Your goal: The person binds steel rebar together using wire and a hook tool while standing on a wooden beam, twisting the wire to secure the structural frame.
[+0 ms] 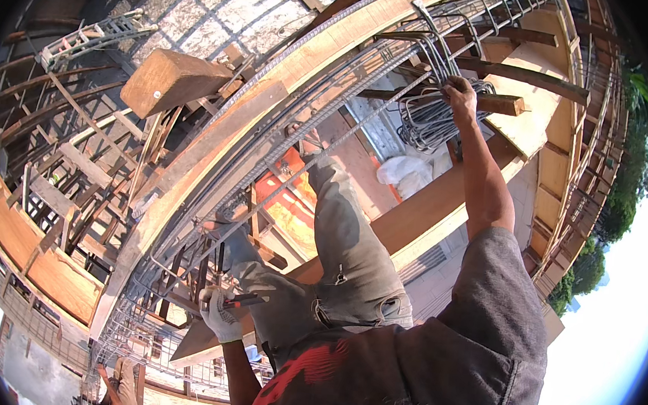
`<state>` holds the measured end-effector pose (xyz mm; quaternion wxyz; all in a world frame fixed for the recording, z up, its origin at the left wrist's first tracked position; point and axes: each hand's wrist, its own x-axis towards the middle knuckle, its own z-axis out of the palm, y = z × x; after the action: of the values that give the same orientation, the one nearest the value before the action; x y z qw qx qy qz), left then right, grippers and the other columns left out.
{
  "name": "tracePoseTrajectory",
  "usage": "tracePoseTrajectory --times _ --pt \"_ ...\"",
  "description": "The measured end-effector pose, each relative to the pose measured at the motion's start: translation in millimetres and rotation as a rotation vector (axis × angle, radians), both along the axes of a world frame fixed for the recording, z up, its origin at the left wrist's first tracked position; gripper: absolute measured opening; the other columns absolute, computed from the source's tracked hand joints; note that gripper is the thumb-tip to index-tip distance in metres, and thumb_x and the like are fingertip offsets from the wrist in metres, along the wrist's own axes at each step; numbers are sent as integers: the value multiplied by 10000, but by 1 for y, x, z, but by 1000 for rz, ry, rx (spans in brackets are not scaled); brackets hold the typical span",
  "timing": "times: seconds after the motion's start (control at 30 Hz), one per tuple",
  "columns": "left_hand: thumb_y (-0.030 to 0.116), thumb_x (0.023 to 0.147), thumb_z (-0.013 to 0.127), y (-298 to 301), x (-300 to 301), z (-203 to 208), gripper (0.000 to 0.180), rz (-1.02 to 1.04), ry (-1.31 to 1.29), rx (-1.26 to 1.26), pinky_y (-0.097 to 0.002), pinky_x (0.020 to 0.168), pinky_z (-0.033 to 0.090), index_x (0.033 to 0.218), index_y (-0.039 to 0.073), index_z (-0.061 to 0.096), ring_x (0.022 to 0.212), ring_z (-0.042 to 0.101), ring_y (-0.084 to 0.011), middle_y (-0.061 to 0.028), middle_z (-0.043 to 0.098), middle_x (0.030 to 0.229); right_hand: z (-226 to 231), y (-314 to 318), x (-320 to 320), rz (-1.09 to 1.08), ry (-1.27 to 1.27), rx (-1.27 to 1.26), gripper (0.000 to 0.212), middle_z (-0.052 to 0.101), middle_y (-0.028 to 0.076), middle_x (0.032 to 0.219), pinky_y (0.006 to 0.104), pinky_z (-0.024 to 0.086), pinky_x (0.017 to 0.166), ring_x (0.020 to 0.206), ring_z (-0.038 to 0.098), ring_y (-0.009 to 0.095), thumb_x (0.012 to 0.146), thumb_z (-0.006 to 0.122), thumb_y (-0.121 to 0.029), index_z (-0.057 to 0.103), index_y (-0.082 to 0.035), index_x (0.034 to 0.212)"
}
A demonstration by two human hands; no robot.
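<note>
My left hand (pixel 221 316), in a pale knitted glove, is closed around a dark hand tool (pixel 246 301) with some red on it; its exact kind is hard to make out. My bare right hand (pixel 461 99) reaches far to the upper right, its fingers closed on a group of bent rebar stirrups (pixel 436 50). These stirrups sit around the long ribbed steel bars (pixel 327 115) of a curved cage. Just below that hand, a thick bundle of bent steel rods (pixel 429 125) rests near a timber beam end (pixel 508 105).
Curved timber formwork (pixel 271 99) runs beside the cage. A heavy wooden block (pixel 170 84) and a ladder (pixel 89 39) lie to the left. Beneath me are a wide plank (pixel 423 199), an orange sheet (pixel 290 196) and white plastic bags (pixel 406 175). Another person (pixel 125 386) is at lower left.
</note>
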<state>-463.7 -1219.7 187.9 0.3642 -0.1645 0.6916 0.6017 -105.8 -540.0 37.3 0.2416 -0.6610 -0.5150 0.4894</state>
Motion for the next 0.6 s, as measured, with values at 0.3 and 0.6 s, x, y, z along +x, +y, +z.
tracePoseTrajectory --times 0.3,0.6 --pt "171 941 716 293 8 -43 270 -928 293 -108 -258 623 514 1170 32 687 721 618 -87 -36 694 964 -9 -43 -33 125 -575 513 256 684 193 933 460 544 795 872 678 393 817 778 -158 657 -43 1010" --pt "315 893 698 400 84 -107 339 -1683 660 -658 -479 848 569 1123 74 631 979 711 -379 -188 715 1031 9 -41 -53 272 -789 500 107 641 185 947 540 552 716 835 676 440 915 638 -166 619 -62 930"
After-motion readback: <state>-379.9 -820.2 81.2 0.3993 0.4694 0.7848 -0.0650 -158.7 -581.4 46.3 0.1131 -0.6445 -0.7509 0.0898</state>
